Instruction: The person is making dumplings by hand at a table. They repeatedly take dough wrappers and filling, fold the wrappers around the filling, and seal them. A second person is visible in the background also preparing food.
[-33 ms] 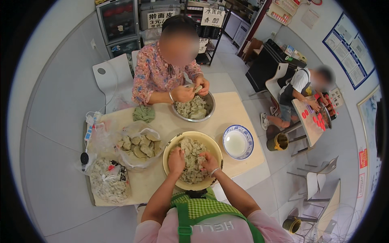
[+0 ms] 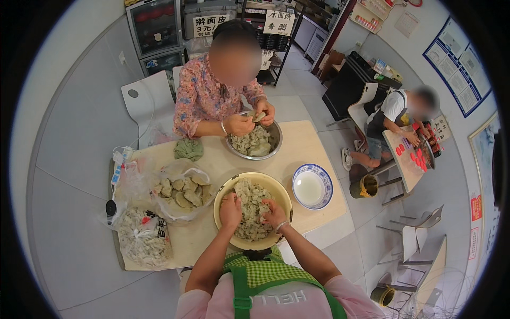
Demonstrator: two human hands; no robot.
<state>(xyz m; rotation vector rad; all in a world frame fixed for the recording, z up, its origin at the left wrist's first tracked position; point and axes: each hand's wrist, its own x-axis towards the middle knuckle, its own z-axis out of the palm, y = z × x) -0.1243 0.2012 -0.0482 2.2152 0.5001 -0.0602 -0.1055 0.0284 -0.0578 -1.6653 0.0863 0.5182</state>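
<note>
A pale yellow bowl (image 2: 218, 204) with a chipped rim stands near my edge of the table, heaped with torn greyish bread pieces (image 2: 252, 215). Inside it, my left hand (image 2: 230, 211) curls round pieces at the left wall, its fingertips partly buried. On the opposite side my right hand (image 2: 274, 213), with a bangle at the wrist, closes its bent fingers on more pieces. Across the table a co-worker's hands (image 2: 249, 120) hold a bit of bread above a steel bowl (image 2: 279, 139) of torn bread and a larger round.
A blue-and-white bowl (image 2: 328, 187) of whitish liquid stands to the right. Leftward lie an open plastic bag (image 2: 178, 215) of bread chunks, a filled bag (image 2: 143, 239) of torn pieces and a green cloth (image 2: 188, 149). Another person sits at a table (image 2: 396, 141) far right.
The bread pieces between my hands have shifted and lie differently in the bowl. My hands have barely moved, and the co-worker's hands stay over the steel bowl.
</note>
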